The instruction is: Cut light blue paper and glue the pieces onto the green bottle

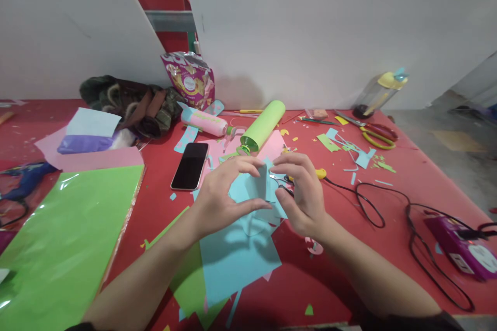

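My left hand (223, 191) holds a small folded piece of light blue paper (262, 185), with fingertips at its top edge and the thumb at its bottom. Close to the right side of that piece, my right hand (303, 191) is curved with thumb and fingers apart; whether its index fingertip touches the paper I cannot tell. Small scissors (275, 178) lie just behind, partly hidden by the right hand. Beneath both hands are light blue paper sheets (238, 264) over green paper (186, 282).
A green paper-wrapped tube (266, 124), pink wrapped bottle (204, 123) and phone (190, 166) lie beyond the hands. Large scissors (373, 132), a clear bottle (382, 94) and a purple power box (462, 248) with cables are right. Green wrapped sheets (73, 232) lie left.
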Motion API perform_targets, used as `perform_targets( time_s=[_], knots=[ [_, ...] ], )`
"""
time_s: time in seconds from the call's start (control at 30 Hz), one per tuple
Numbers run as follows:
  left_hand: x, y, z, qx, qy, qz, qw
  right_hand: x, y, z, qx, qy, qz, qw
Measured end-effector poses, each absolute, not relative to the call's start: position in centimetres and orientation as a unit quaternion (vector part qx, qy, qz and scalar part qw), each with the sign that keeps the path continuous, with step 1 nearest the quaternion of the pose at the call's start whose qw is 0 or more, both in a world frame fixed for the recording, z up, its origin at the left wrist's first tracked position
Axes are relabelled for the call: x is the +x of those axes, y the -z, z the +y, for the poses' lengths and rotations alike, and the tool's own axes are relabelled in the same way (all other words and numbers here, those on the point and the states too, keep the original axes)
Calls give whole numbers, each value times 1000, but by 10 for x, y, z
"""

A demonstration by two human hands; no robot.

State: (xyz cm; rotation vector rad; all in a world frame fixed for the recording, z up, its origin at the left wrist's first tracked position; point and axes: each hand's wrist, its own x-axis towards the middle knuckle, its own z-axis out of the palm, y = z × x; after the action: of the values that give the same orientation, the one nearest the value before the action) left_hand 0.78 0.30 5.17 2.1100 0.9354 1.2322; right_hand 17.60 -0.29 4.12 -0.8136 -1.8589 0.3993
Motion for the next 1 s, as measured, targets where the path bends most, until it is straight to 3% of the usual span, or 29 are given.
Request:
perform_targets(
  time_s=[1.0],
  knots=[
    [6, -49, 5, 759, -485, 378, 215, 173, -45, -10, -278, -167, -807, 493]
  ],
)
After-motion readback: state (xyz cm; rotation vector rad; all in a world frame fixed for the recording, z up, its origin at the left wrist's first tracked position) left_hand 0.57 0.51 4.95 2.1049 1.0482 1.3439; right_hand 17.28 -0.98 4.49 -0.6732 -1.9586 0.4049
